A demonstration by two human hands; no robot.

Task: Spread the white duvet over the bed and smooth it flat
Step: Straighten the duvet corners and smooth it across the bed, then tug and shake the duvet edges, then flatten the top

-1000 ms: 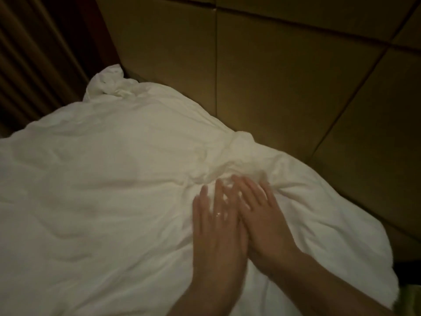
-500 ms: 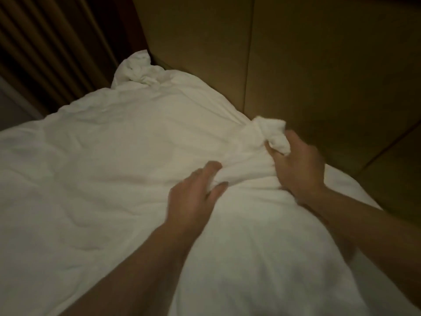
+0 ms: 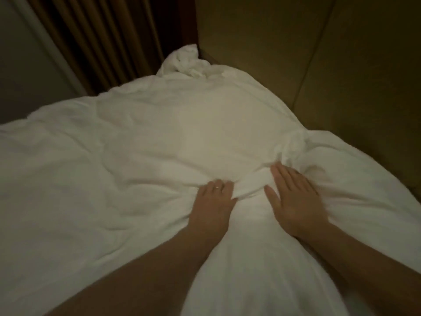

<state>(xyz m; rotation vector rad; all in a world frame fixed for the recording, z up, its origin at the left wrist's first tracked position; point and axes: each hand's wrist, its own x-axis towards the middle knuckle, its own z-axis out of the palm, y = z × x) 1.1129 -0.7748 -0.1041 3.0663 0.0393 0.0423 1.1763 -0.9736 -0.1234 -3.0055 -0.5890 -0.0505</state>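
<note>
The white duvet (image 3: 141, 160) covers the bed, creased, with a bunched corner (image 3: 184, 59) at the far end by the wall. My left hand (image 3: 214, 201) sits near the middle, its fingertips curled into a raised fold of the duvet. My right hand (image 3: 293, 197) lies flat on the duvet just to the right, fingers straight and together. A ridge of gathered fabric (image 3: 250, 185) runs between the two hands, and more wrinkles (image 3: 293, 147) pile up beyond my right hand.
A padded tan wall panel (image 3: 319, 65) borders the bed on the right and far side. Brown curtains (image 3: 109, 37) hang at the far left beside a pale wall strip (image 3: 27, 71). The room is dim.
My right hand let go of the bunched fabric by the wall and now lies flat on the duvet. My left hand stayed on the fold. The view shifted left.
</note>
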